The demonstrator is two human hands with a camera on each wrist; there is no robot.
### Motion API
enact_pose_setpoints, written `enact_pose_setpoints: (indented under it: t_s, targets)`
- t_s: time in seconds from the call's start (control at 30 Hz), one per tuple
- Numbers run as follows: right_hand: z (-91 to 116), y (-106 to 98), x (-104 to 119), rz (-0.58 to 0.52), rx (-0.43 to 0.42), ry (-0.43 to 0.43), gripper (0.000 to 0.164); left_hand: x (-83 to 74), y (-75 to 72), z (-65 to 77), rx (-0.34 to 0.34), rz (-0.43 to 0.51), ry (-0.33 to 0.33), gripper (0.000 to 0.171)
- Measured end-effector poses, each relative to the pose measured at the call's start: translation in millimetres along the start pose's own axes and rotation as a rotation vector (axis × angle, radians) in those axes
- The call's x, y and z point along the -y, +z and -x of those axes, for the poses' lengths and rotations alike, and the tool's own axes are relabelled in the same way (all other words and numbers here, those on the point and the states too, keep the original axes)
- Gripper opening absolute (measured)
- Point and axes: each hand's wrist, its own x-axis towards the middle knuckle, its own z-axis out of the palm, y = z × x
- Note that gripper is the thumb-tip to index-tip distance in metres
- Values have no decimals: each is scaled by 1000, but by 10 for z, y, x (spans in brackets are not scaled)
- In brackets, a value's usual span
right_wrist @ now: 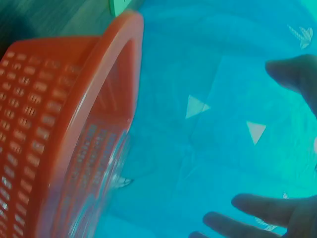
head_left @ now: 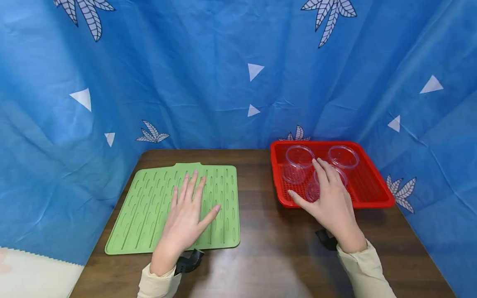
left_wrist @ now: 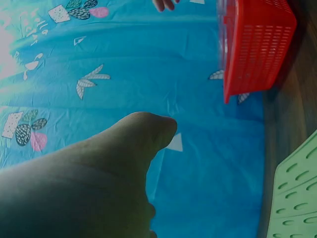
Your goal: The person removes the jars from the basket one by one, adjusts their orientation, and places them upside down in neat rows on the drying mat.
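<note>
Over the green ridged drying mat point(head_left: 149, 211), my left hand point(head_left: 185, 217) is held with fingers straight and thumb spread, holding nothing. My right hand point(head_left: 329, 203) hovers at the front of the red plastic basket point(head_left: 384, 201), thumb and fingers wide apart with nothing between them. Three clear cups stand in the basket. One cup point(head_left: 297, 167) is at the left and another cup point(head_left: 343, 157) at the back. A third cup point(head_left: 312, 191) lies closest to my right hand, which partly hides it. The right wrist view shows the basket's perforated side point(right_wrist: 34, 99) and my spread fingers point(right_wrist: 267, 208) beside it.
Mat and basket both lie on a dark wooden table point(head_left: 257, 248), the mat at left and the basket at the back right. A blue patterned curtain point(head_left: 208, 82) hangs behind the table and along its sides. A pale cloth point(head_left: 33, 277) shows at the lower left.
</note>
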Motion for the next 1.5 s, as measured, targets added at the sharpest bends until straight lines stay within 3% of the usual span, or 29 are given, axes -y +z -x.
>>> enact_pose_setpoints:
  t_s: [0.37, 0.67, 0.83, 0.97, 1.5]
  targets:
    - [-58, -128, -343, -76, -47, 266, 109, 19, -5, 6, 8, 12, -1, 90]
    - [-4, -91, -634, -128, 34, 405, 114, 21, 28, -8, 33, 30, 0, 90]
    - [-4, -43, -778, -162, 130, 490, 123, 32, 53, -2, 35, 41, -1, 90]
    - [-16, -1, -878, -172, 189, 529, 127, 54, 76, 1, 27, 44, 2, 90]
    - [-60, 102, -986, -149, 254, 576, 121, 108, 136, -5, 47, 58, -19, 89]
